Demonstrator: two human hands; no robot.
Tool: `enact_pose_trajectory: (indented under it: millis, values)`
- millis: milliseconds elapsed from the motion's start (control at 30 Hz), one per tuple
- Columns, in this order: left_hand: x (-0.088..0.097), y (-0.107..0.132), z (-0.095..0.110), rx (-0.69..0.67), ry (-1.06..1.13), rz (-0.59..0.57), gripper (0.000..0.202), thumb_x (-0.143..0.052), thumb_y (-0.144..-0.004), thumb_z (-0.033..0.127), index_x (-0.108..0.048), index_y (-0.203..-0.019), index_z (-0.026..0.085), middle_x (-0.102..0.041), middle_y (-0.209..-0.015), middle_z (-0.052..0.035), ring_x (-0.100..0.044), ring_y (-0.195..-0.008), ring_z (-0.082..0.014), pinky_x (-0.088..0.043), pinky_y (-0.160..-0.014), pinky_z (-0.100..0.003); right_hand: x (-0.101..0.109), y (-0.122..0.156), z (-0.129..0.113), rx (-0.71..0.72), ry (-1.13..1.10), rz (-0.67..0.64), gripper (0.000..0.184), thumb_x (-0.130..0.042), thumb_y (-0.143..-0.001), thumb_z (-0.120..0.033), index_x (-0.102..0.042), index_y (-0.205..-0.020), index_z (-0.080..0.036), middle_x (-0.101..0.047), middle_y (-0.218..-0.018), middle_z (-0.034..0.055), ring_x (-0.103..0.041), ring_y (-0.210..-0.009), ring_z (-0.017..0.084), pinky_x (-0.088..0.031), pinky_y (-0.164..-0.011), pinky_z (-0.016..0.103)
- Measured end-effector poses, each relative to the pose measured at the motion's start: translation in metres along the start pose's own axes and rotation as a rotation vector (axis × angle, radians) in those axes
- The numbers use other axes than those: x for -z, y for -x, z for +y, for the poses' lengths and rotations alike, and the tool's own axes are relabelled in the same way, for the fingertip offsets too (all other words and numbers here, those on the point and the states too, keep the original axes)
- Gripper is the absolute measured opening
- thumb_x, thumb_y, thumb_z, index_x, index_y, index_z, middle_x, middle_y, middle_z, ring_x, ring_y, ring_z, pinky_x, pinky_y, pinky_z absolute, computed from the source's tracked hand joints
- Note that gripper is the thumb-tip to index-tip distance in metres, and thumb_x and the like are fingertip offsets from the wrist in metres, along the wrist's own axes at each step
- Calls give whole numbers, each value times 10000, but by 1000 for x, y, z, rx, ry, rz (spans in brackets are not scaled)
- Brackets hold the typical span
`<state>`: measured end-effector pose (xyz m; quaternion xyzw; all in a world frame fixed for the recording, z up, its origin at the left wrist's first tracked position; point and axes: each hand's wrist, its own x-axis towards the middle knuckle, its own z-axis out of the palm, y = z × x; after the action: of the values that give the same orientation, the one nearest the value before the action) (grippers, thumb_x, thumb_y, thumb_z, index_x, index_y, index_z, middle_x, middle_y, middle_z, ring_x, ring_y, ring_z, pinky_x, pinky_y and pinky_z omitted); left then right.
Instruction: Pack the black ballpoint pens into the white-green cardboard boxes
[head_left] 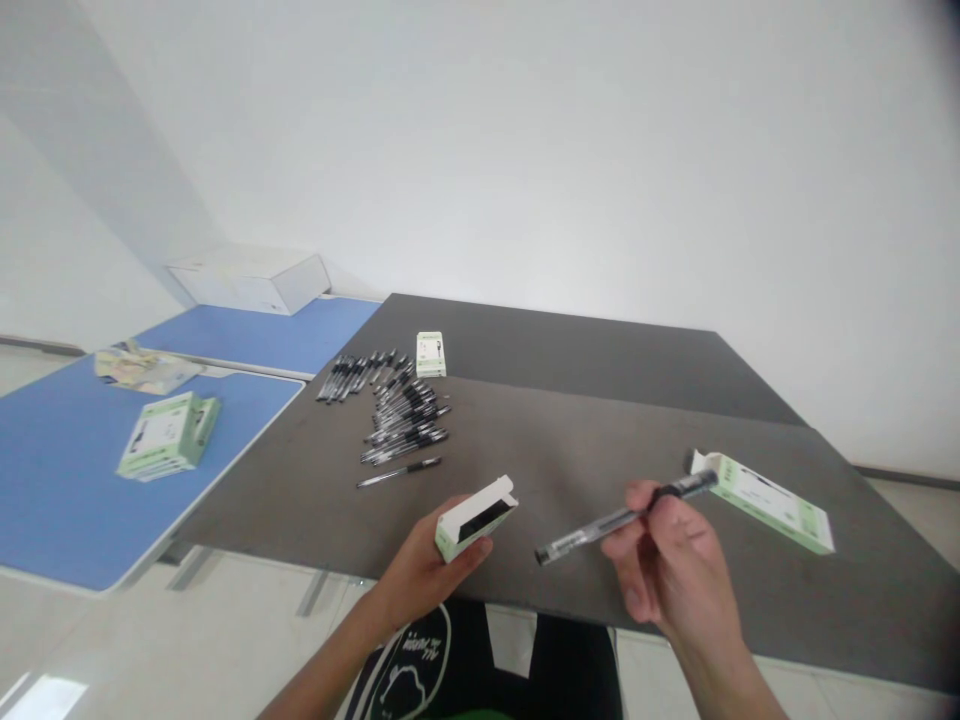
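Note:
My left hand (433,562) is wrapped round a small green-and-white pen box (456,530), its flap up and its open end facing me; the inside looks dark. In my right hand (667,550) is a clear pen with black ends (592,531), pinched between thumb and fingers and held slantwise above the dark table, apart from the box. Many similar pens (405,410) lie in a loose pile on the table's left part, with a single pen (399,472) closest to me. To the right of my right hand lies another pen box (772,500), its end flap open.
Behind the pile stands a small stack of pen boxes (430,355). On the blue table (60,510) at left lie more stacked boxes (166,436) and a crumpled wrapper (146,368). A white carton (251,278) sits farther back against the white wall (540,170).

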<state>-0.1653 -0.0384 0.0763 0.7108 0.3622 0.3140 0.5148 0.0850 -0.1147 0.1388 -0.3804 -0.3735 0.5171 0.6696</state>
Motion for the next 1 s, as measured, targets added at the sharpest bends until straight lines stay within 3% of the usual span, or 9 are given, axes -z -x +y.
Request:
enact_pose_trajectory:
  millis: [67,233,400,500,600,700,800,900,1000]
  values:
    - [-1,1,0,-12,-5,-11,392,-692,-974,345,-668,-1342,211,-769,-1227,-92,-719,-1102,-268,-565,-1035,-407,-11,5,-5,138,130,0,266,-625,-1056,-463,-732,-980,-232,-798,-701,6,-600,-338,70,-448,-327,100]
    - [-2,3,-2,-85,-12,-41,406,-690,-990,315,-641,-1378,209,-746,-1279,-109,-708,-1167,-269,-554,-1039,-393,-25,3,-3,300,570,-267,137,-578,-1087,-290,-711,-1093,-260,-799,-818,-11,-651,-465,78,-488,-446,150]
    - [-3,6,5,-104,15,-65,418,-683,-997,285,-619,-1405,227,-729,-1336,-109,-703,-1204,-261,-544,-1057,-389,-36,-11,2,446,852,-296,140,-595,-1063,-230,-723,-1005,-228,-791,-816,-33,-641,-508,64,-488,-533,158]
    - [-4,7,9,-86,43,-70,413,-667,-998,278,-621,-1403,212,-747,-1299,-111,-719,-1157,-262,-565,-1019,-391,-43,-16,6,401,877,-337,166,-599,-1067,-249,-733,-976,-214,-757,-711,-48,-682,-576,77,-516,-630,157]
    - [-10,7,10,-44,57,-28,413,-657,-1007,320,-627,-1401,199,-758,-1276,-111,-727,-1102,-255,-574,-1001,-394,-46,-18,12,237,861,-365,256,-638,-1052,-299,-726,-830,-208,-719,-609,-57,-652,-513,70,-467,-544,149]
    - [-17,8,11,-39,99,-11,333,-655,-1010,347,-685,-1297,182,-781,-1168,-90,-734,-1027,-238,-583,-962,-368,-44,-19,17,134,817,-315,124,-709,-1007,-326,-783,-1007,-226,-702,-543,-79,-591,-408,65,-404,-436,149]
    - [-21,9,14,-44,133,-7,311,-655,-1008,389,-719,-1215,166,-790,-1062,-80,-735,-949,-234,-602,-898,-354,-42,-19,17,236,814,-258,351,-779,-958,-322,-729,-1298,-249,-675,-508,-108,-576,-384,69,-433,-443,143]
    - [-19,10,18,-53,134,17,326,-652,-1007,427,-735,-1183,165,-797,-1070,-93,-738,-955,-248,-610,-913,-373,-42,-17,13,429,857,-212,417,-824,-926,-341,-717,-1314,-235,-628,-496,-120,-521,-371,62,-440,-445,154]
    - [-15,11,18,-111,87,39,356,-680,-988,402,-711,-1271,187,-793,-1170,-106,-741,-1037,-268,-610,-955,-386,-42,-13,7,609,880,-177,434,-843,-910,-390,-718,-1294,-230,-578,-501,-124,-473,-375,61,-443,-452,173]
